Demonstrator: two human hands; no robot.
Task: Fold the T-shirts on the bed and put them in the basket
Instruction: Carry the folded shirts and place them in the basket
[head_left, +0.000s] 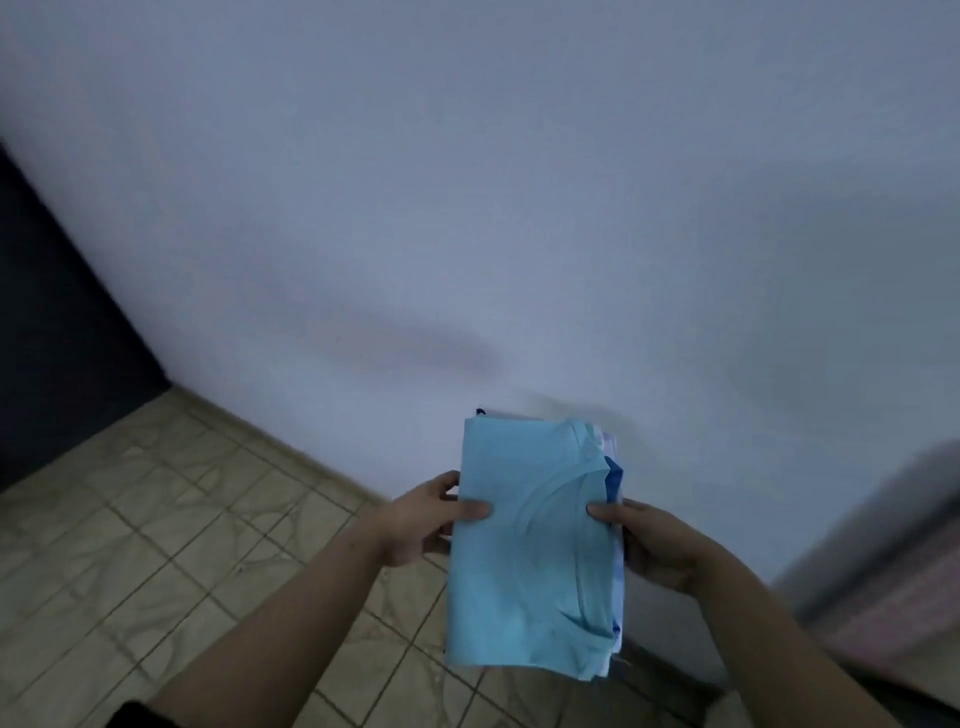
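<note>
A stack of folded T-shirts (535, 551) is held in the air in front of the person, above the tiled floor (156, 519) and close to the pale wall (467, 208); it is gripped from both sides, the left hand (423, 522) at its left edge and the right hand (652, 543) at its right edge, each with the thumb pressed on top and the fingers curled underneath. The step in hand is judged to be the carrying of the folded stack to the basket; no basket can be seen here, so its place cannot be told. For the step to be done well, the stack should be kept level and the two-sided grip kept even, so that the layers are not slid apart; the stack should be lowered flat into the basket and released only once it is supported from below. Counted: two hands; one stack; within it one light blue shirt on top, with edges of at least one darker blue and one white layer showing at the right side; an exact number of shirts cannot be told. A blurred strip at the right edge may be the bed (883, 561).
</note>
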